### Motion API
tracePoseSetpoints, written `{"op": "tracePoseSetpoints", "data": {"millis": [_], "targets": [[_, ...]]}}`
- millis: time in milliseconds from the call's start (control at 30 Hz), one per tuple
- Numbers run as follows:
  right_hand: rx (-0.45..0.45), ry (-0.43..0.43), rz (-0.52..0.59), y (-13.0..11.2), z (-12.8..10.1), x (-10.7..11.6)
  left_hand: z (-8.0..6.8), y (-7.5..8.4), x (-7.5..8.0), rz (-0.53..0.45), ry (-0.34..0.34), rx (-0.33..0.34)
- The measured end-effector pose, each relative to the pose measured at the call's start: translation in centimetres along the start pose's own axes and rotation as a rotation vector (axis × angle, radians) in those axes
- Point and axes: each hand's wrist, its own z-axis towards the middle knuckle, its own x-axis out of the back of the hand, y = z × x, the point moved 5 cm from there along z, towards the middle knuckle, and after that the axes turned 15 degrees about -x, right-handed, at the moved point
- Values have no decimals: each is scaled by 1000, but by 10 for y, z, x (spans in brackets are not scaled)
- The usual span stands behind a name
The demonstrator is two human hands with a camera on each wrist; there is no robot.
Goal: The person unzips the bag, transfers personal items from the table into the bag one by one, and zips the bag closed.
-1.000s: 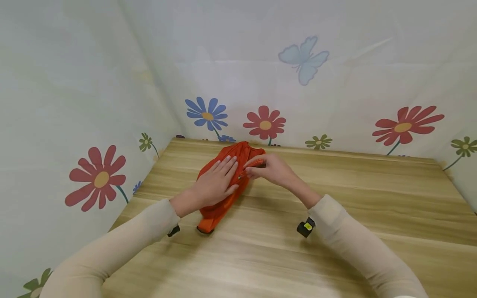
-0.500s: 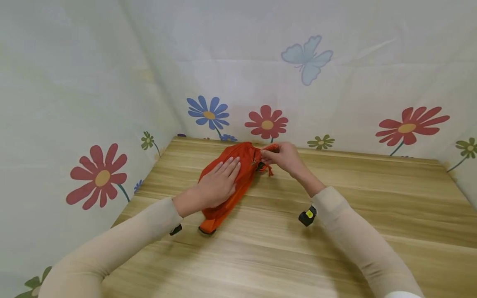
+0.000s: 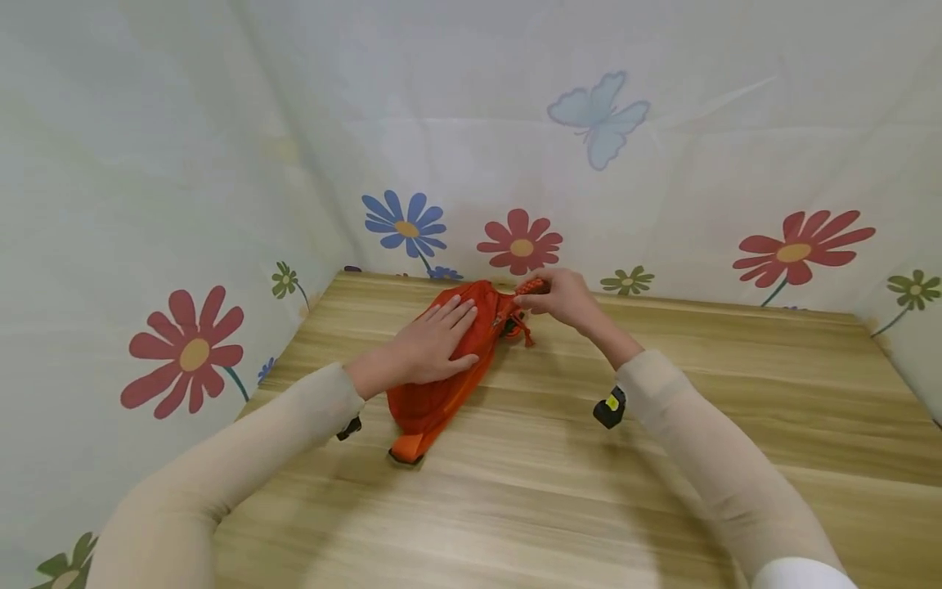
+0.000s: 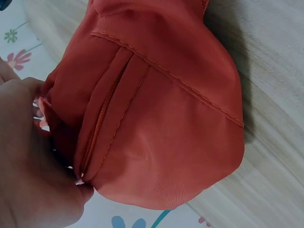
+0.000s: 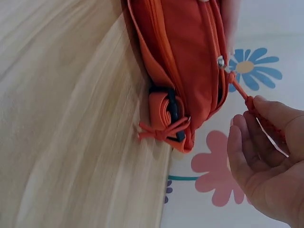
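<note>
A red-orange waist bag (image 3: pixel 421 407) lies slantwise on the wooden table, its zipped side towards the right. My left hand (image 3: pixel 434 348) rests on top of it with straight fingers. My right hand (image 3: pixel 562 297), at the bag's far end, pinches a braided zipper pull cord (image 5: pixel 261 116) between thumb and forefinger. That cord runs taut to a metal zipper slider (image 5: pixel 220 61), beyond which a short dark gap shows in the zipper. A rolled strap (image 5: pixel 159 110) with a black buckle hangs at this end, tied with a thin cord. Another zipper (image 4: pixel 105 111) crosses the face in the left wrist view.
The wooden table (image 3: pixel 559 507) meets a pale curtain (image 3: pixel 456 123) printed with flowers and a butterfly, close behind the bag. A black wrist camera (image 3: pixel 609 407) hangs under the right sleeve, and another (image 3: pixel 350 428) under the left.
My right hand has drawn the zipper pull away from my left hand towards the bag's far right end, uncovering the buckle and tied cord. The left hand stays on the bag, shifted slightly.
</note>
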Motion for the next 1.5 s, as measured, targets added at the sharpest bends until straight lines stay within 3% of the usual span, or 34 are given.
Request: {"op": "tracePoseSetpoints", "data": {"millis": [167, 433, 667, 867, 1000, 1200, 1500], "targets": [[-9, 26, -77, 1, 7, 2, -1, 2, -7, -37, -39, -10], [-24, 171, -94, 0, 28, 9, -3, 4, -8, -83, -57, -16], [-38, 53, -78, 2, 30, 7, 0, 3, -11, -105, -51, -10], [-29, 65, -141, 1, 35, 9, -1, 1, -16, -102, -58, -1], [-14, 122, -181, -4, 44, 9, -2, 1, -17, -110, -61, 3], [-13, 291, -174, -10, 55, 12, -1, 4, -19, -109, -50, -2], [-47, 374, -184, -3, 63, 7, 0, 6, -21, -102, -39, -9]]}}
